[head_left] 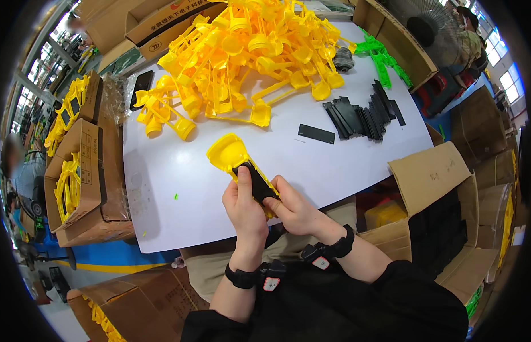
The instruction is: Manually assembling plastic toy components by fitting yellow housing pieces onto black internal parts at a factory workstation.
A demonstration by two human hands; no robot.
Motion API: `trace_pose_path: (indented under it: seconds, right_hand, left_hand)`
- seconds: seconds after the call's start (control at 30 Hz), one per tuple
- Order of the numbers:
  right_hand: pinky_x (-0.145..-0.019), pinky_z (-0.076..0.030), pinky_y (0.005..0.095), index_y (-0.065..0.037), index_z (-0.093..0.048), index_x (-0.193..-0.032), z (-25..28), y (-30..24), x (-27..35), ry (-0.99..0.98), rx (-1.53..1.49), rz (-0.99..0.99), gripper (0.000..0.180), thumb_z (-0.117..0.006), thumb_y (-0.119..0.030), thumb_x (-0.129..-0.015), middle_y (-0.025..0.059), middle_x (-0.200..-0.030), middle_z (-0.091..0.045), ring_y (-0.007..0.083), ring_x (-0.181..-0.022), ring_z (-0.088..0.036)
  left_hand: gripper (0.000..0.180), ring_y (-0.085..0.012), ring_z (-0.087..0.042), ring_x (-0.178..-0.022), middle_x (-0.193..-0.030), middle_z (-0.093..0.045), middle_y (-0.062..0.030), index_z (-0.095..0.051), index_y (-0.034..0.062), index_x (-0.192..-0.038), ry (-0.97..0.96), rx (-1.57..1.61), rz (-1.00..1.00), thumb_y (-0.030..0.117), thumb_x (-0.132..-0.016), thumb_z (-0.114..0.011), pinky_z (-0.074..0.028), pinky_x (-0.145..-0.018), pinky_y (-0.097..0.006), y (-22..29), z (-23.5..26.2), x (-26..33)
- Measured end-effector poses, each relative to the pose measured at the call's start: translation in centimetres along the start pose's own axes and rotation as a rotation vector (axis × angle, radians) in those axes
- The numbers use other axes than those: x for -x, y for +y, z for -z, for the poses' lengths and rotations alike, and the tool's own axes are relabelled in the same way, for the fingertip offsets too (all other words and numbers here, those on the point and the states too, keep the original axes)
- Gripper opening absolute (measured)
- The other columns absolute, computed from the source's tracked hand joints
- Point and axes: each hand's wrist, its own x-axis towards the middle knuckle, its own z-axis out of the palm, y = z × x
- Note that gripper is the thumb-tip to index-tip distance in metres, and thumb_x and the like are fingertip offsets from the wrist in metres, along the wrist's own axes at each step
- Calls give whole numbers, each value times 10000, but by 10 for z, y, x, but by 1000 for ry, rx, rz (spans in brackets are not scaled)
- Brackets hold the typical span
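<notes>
Between both hands is a yellow plastic part (pixel 227 153) with a cupped far end, held above the near half of the white table. A flat black strip (pixel 257 183) lies along its narrow body. My left hand (pixel 244 206) grips the part from the left, thumb pressing on the strip's far end. From the right, my right hand (pixel 298 210) closes round the near end, its thumb on the strip too. The fingers beneath are hidden. Beyond the hands, one loose black strip (pixel 317 134) lies beside a fanned stack of black strips (pixel 361 117).
A large heap of yellow parts (pixel 237 62) covers the table's far side, with green parts (pixel 382 57) to its right. A dark phone (pixel 142 89) lies far left. Open cardboard boxes stand left (pixel 86 171) and right (pixel 431 176). A fan (pixel 422 28) stands far right.
</notes>
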Motion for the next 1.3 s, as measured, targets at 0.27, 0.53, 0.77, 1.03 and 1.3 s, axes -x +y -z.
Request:
trace_pose_path:
  seconds: [0.27, 0.53, 0.77, 1.03, 1.3]
  right_hand:
    - [-638, -449, 285, 2, -425, -972, 0, -7, -3, 3, -160, -58, 95, -476, -76, -955, 79, -798, -552, 118, -716, -513]
    - [-600, -447, 274, -13, -426, -990, 1, 2, -12, -82, -240, -166, 95, -462, -98, -968, 62, -803, -560, 110, -681, -515]
    - [-632, -476, 275, -2, -417, -1124, -9, -1, -6, -72, -325, -272, 192, -430, -141, -992, 73, -836, -578, 122, -753, -582]
    - [-748, -484, 321, 51, -507, -1155, -8, -15, -3, -12, 177, -242, 292, -436, -181, -993, 99, -918, -619, 199, -809, -610]
    - [-767, -506, 286, 65, -528, -1116, 1, -26, 3, -76, -286, -259, 349, -447, -258, -1009, 94, -934, -631, 139, -845, -616]
  left_hand:
    - [331, -41, -454, -652, -727, -539, 24, -561, 26, -839, -22, -48, -153, 299, -1010, -485, -375, -579, -206, 4, -4, 6]
    - [311, -54, -466, -670, -743, -535, 12, -534, 19, -874, -22, -178, -199, 280, -1021, -450, -390, -592, -229, -6, 5, -3]
    - [263, -116, -571, -727, -886, -625, -74, -543, -14, -1007, -144, -154, -168, 219, -1019, -422, -471, -677, -253, -2, 7, -12]
    - [242, -148, -634, -724, -953, -645, -102, -532, -29, -1060, -312, -293, -277, 177, -1013, -414, -500, -671, -264, 0, 21, -19]
    - [446, -148, -599, -658, -917, -653, -146, -440, -3, -1277, -312, 1, -35, 355, -1029, -343, -502, -616, -273, 26, 13, -22]
